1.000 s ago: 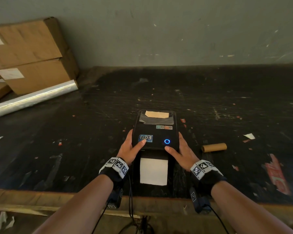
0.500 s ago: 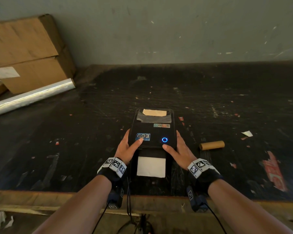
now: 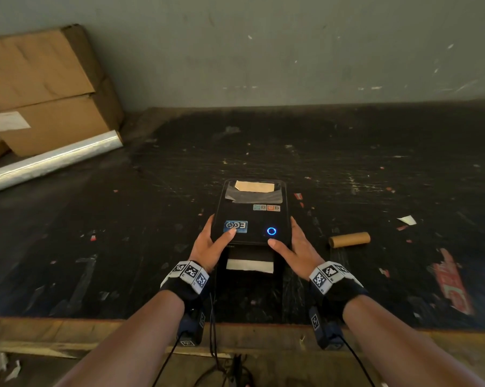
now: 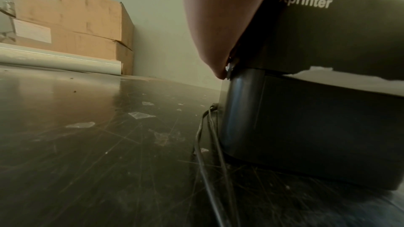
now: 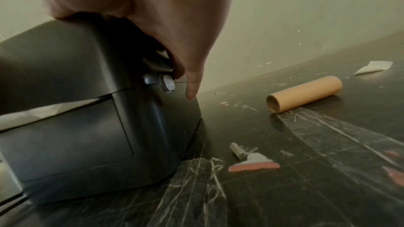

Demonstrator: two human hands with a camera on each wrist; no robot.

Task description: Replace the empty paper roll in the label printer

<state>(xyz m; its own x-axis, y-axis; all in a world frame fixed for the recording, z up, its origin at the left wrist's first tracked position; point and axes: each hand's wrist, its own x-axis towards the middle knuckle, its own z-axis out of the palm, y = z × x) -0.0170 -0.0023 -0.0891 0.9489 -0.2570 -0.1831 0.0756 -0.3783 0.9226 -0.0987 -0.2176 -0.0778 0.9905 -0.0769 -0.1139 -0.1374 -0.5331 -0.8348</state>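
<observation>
A black label printer (image 3: 249, 219) with a lit blue ring button stands mid-table, its lid down. My left hand (image 3: 210, 244) grips its left side with the thumb on the lid's blue sticker. On the other side my right hand (image 3: 294, 250) grips it, thumb on the lid's front edge. In the right wrist view a fingertip (image 5: 191, 91) lies beside a grey side latch (image 5: 166, 82). A strip of white label paper (image 3: 249, 266) sticks out of the front slot. An empty brown cardboard core (image 3: 349, 239) lies on the table right of the printer.
Stacked cardboard boxes (image 3: 45, 88) and a long roll of clear film (image 3: 51, 163) fill the back left corner. Black cables (image 3: 213, 344) hang over the wooden front edge (image 3: 68, 331). Paper scraps (image 3: 406, 219) and a red torn label (image 3: 451, 283) litter the dark tabletop. A wall stands behind.
Both hands stay on the printer's sides. The white paper at the front shows as a much shorter strip than one second ago. The right thumb has slid nearer the lid's front edge.
</observation>
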